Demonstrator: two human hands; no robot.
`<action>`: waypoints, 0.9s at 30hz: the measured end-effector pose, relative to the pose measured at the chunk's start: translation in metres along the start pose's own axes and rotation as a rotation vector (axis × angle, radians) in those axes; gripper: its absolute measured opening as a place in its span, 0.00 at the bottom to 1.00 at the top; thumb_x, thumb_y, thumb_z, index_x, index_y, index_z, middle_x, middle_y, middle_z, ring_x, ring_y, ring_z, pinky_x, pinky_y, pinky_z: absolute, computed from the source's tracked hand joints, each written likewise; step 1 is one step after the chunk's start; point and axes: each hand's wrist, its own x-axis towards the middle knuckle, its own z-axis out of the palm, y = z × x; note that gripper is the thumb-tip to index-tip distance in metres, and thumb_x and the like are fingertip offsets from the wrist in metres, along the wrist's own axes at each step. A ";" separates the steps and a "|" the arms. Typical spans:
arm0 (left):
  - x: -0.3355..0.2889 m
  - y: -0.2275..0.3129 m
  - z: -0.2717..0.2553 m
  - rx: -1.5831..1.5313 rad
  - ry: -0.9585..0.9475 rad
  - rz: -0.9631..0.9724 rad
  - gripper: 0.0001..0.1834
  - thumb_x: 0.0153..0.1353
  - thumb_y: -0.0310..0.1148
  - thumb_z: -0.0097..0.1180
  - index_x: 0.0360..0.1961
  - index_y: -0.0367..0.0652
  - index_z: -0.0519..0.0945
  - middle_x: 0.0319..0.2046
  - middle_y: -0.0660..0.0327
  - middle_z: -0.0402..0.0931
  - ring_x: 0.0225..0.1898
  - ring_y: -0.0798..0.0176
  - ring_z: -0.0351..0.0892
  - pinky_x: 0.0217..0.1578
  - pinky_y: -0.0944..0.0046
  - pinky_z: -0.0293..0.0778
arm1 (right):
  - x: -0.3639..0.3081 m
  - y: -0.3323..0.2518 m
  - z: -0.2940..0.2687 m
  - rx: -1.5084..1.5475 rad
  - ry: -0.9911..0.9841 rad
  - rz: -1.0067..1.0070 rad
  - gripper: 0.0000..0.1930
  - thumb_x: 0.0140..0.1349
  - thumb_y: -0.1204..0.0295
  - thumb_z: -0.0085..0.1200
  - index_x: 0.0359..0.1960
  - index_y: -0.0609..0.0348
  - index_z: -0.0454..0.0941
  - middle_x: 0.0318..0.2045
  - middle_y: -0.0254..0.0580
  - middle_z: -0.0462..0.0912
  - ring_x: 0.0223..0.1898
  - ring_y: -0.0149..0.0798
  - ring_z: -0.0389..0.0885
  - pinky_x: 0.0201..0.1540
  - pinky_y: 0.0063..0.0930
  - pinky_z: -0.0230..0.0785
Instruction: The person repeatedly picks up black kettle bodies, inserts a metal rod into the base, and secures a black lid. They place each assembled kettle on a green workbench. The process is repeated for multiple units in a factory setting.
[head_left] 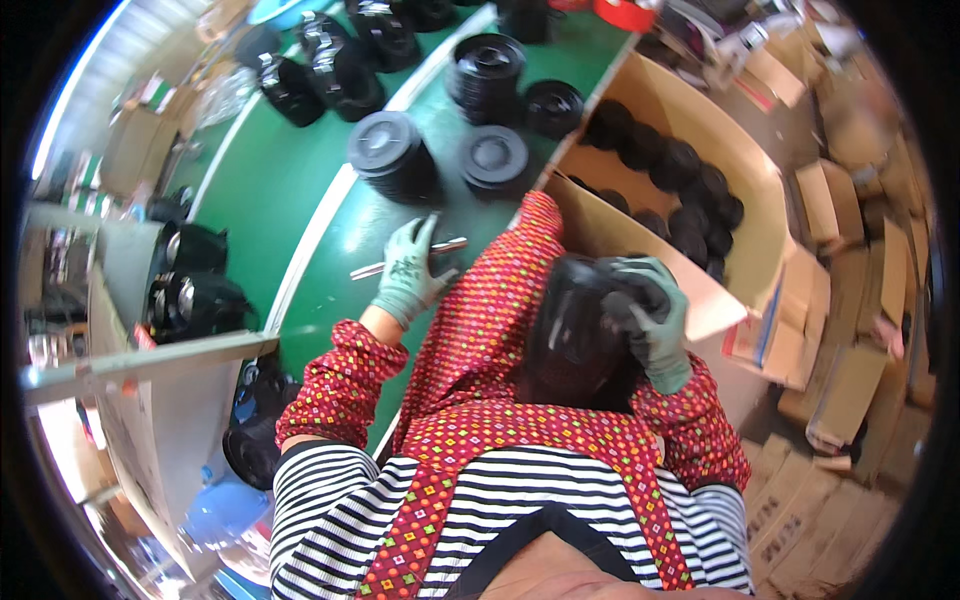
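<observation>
My left hand, in a pale green glove, hovers at or rests on the green table with its fingers apart. A thin metallic rod passes behind its fingers; whether the hand touches it I cannot tell. Against my apron, at my lap, a glossy black rounded housing stands tilted. My right hand, also gloved, curls round a dark round part at the housing's right side. Beyond my left hand, a stack of black round lids and another stack of black discs stand on the table.
At my right, an open cardboard box holds several black round pieces. More black stacked discs and glossy black housings stand farther along the green table. Flattened cardboard lies on the right-hand floor. A metal rail runs at left.
</observation>
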 end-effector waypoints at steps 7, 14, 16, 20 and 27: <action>-0.061 0.091 -0.105 -0.799 -0.205 0.269 0.56 0.46 0.42 0.84 0.75 0.42 0.67 0.77 0.40 0.56 0.80 0.37 0.52 0.77 0.44 0.57 | 0.057 -0.033 0.033 0.759 0.217 0.192 0.24 0.82 0.54 0.46 0.65 0.60 0.77 0.59 0.47 0.83 0.59 0.38 0.81 0.65 0.37 0.75; -0.112 0.062 -0.152 -1.310 0.035 -0.271 0.24 0.74 0.29 0.59 0.67 0.30 0.74 0.58 0.48 0.83 0.61 0.53 0.83 0.66 0.54 0.73 | 0.080 0.019 0.139 0.512 -0.208 0.021 0.26 0.81 0.62 0.47 0.74 0.61 0.66 0.69 0.45 0.73 0.69 0.42 0.73 0.72 0.39 0.67; -0.098 0.023 -0.164 -1.064 0.130 -0.320 0.21 0.77 0.34 0.57 0.63 0.31 0.76 0.52 0.49 0.86 0.56 0.56 0.85 0.62 0.55 0.76 | 0.077 0.004 0.162 0.203 -0.001 -0.091 0.24 0.75 0.70 0.56 0.69 0.66 0.71 0.63 0.49 0.77 0.64 0.47 0.77 0.70 0.40 0.67; -0.027 -0.079 -0.155 -0.916 0.466 -0.441 0.18 0.72 0.41 0.64 0.47 0.33 0.84 0.37 0.59 0.87 0.38 0.67 0.84 0.43 0.61 0.79 | 0.059 0.010 0.155 -0.373 -0.203 -0.673 0.37 0.52 0.67 0.75 0.64 0.66 0.76 0.59 0.57 0.79 0.59 0.59 0.78 0.65 0.50 0.70; 0.103 -0.266 -0.107 -0.532 0.612 -0.593 0.23 0.67 0.50 0.69 0.43 0.37 0.88 0.29 0.61 0.86 0.28 0.68 0.81 0.33 0.63 0.77 | 0.075 0.024 0.175 -0.515 -0.269 -0.562 0.26 0.56 0.62 0.73 0.55 0.58 0.83 0.53 0.44 0.83 0.54 0.52 0.79 0.64 0.51 0.66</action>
